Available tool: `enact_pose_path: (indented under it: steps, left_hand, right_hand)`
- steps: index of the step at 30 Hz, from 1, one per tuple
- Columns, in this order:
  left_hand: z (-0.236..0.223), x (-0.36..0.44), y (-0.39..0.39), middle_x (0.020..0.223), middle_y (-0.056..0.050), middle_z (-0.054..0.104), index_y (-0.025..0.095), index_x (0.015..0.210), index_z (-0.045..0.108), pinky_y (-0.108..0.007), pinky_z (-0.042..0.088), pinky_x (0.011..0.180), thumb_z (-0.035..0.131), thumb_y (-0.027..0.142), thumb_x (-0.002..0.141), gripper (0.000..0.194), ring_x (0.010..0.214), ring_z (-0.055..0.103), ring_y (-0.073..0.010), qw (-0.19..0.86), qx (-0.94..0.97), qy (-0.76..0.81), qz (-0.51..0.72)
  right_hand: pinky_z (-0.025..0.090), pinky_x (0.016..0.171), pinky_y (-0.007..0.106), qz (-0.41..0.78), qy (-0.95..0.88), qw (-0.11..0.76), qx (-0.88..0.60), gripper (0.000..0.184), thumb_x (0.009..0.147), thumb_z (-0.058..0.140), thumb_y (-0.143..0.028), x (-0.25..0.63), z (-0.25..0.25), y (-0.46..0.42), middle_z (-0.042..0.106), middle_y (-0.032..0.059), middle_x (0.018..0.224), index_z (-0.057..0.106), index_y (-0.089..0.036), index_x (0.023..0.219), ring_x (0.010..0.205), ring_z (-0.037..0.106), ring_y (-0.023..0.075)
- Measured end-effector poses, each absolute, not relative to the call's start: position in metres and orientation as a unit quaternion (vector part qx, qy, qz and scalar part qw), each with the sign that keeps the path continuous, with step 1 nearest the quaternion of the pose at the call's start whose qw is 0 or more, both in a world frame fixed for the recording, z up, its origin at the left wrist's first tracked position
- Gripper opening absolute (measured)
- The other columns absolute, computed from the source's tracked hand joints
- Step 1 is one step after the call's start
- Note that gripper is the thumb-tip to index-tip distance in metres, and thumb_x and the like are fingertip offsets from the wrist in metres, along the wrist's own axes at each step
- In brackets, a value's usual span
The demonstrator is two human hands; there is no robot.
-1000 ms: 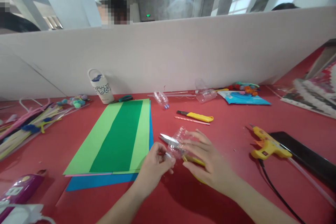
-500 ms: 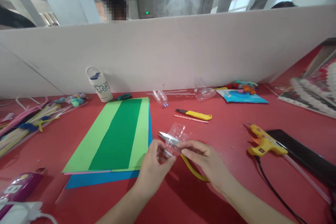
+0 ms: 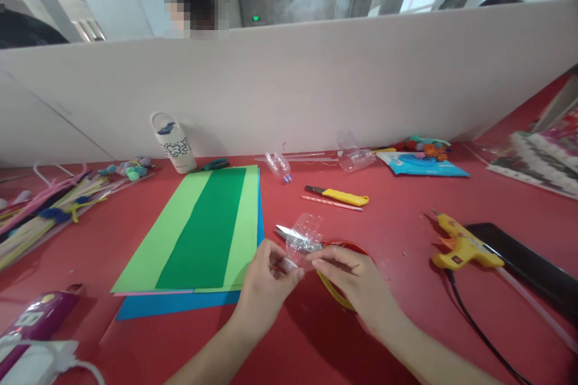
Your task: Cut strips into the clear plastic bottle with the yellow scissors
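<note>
One piece of clear plastic (image 3: 305, 225) sits just below the middle of the frame, above the red worktop (image 3: 388, 216). It is thin, colourless and glossy, curved, with bright glints along its ridges, and see-through enough that the metal of the scissors (image 3: 285, 231) shows behind it. The left hand (image 3: 273, 277) grips its lower end, where a whitish patch shows; the right hand (image 3: 354, 277) pinches its right edge between thumb and fingers.

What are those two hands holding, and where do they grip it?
A clear plastic piece: the left hand grips its near end, and the right hand appears to pinch its near right edge.
</note>
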State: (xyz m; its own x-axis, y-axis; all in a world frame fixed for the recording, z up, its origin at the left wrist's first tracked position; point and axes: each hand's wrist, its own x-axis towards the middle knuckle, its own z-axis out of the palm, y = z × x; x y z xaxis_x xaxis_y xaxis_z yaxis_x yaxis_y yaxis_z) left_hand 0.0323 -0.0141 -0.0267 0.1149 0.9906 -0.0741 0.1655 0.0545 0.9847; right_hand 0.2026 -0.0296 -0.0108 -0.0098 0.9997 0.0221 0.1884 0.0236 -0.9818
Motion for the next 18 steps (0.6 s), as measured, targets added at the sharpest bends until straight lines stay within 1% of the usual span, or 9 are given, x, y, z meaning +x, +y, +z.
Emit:
enact_pose_path:
  steps: [6, 10, 15, 18]
  left_hand:
    - [-0.030, 0.030, -0.015, 0.071, 0.004, 0.056, 0.023, 0.082, 0.044, -0.029, 0.045, 0.065, 0.070, 0.031, 0.073, 0.029, 0.066, 0.055, -0.0144, 0.513, 0.557, 0.511, 0.407]
    - [-0.031, 0.028, -0.014, 0.072, 0.004, 0.057, 0.023, 0.082, 0.045, -0.028, 0.044, 0.064, 0.071, 0.031, 0.072, 0.029, 0.066, 0.055, -0.0141, 0.505, 0.565, 0.513, 0.403]
    - [-0.029, 0.029, -0.013, 0.071, 0.005, 0.056, 0.023, 0.081, 0.045, -0.028, 0.044, 0.064, 0.070, 0.029, 0.072, 0.028, 0.065, 0.055, -0.0132, 0.509, 0.560, 0.510, 0.409]
    - [-0.029, 0.031, -0.013, 0.070, 0.005, 0.056, 0.022, 0.081, 0.045, -0.027, 0.045, 0.063, 0.071, 0.028, 0.072, 0.028, 0.064, 0.055, -0.0125, 0.512, 0.553, 0.510, 0.414]
  right_hand:
    - [0.050, 0.076, 0.034, 0.521, -0.477, 0.461, -0.538, 0.018, 0.071, 0.074, -0.040, 0.207, -0.016, -0.025, 0.075, 0.0024, 0.076, 0.078, -0.023, 0.074, 0.079, 0.067, 0.0244]
    - [0.049, 0.076, 0.034, 0.549, -0.457, 0.458, -0.529, 0.016, 0.067, 0.077, -0.039, 0.206, -0.011, -0.026, 0.074, 0.0029, 0.074, 0.079, -0.023, 0.070, 0.078, 0.065, 0.0234]
    - [0.049, 0.081, 0.034, 0.556, -0.464, 0.465, -0.509, 0.014, 0.067, 0.079, -0.037, 0.202, -0.007, -0.028, 0.073, 0.0037, 0.078, 0.079, -0.022, 0.069, 0.081, 0.065, 0.0233]
    - [0.049, 0.081, 0.034, 0.559, -0.466, 0.468, -0.500, 0.015, 0.069, 0.078, -0.037, 0.201, -0.005, -0.027, 0.072, 0.0034, 0.079, 0.078, -0.022, 0.070, 0.082, 0.065, 0.0228]
